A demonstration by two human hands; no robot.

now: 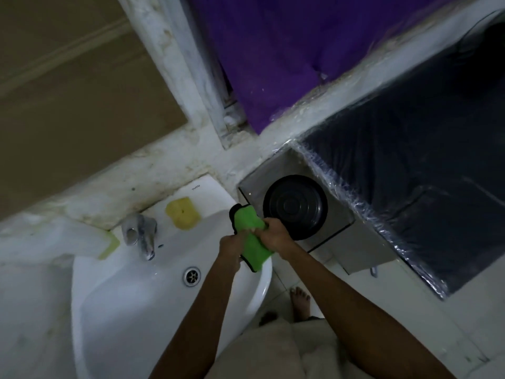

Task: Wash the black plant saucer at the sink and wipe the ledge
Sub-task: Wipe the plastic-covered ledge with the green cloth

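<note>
White sink point(114, 305) rim (dim light), hands point(254, 242) gripping green cloth point(252, 236)

Black round saucer point(295, 207) on grey stand beside sink point(114, 296); stained ledge point(153, 170) behind.

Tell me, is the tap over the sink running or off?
Off, as far as this view shows: no stream falls from the tap spout, and the sink basin around the drain looks free of pooled water.
</note>
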